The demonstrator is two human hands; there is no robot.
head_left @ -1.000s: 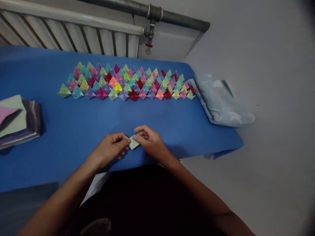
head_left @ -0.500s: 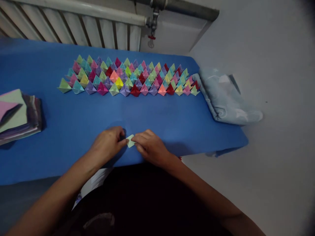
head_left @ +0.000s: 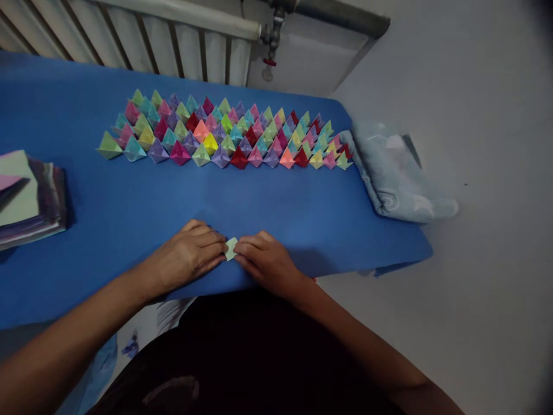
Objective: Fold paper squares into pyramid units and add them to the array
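Note:
A small pale green folded paper [head_left: 231, 249] lies near the front edge of the blue surface, between my two hands. My left hand [head_left: 196, 249] has its fingers together on the paper's left side. On the right side, my right hand [head_left: 263, 256] pinches the paper with thumb and fingers. Beyond them, several rows of small folded paper boats [head_left: 221, 157] in green, blue, purple, pink, red and yellow stand on the blue surface [head_left: 268, 199].
A stack of coloured paper [head_left: 32, 202] sits at the far left. At the right end lies a folded grey-blue cloth [head_left: 401, 178] against the wall. A white radiator [head_left: 185, 49] and a pipe with a red valve [head_left: 268, 61] are behind the surface.
My left hand's fingers have come down and closed together over the paper's left side, where the thumb and index finger were apart. The view has shifted slightly.

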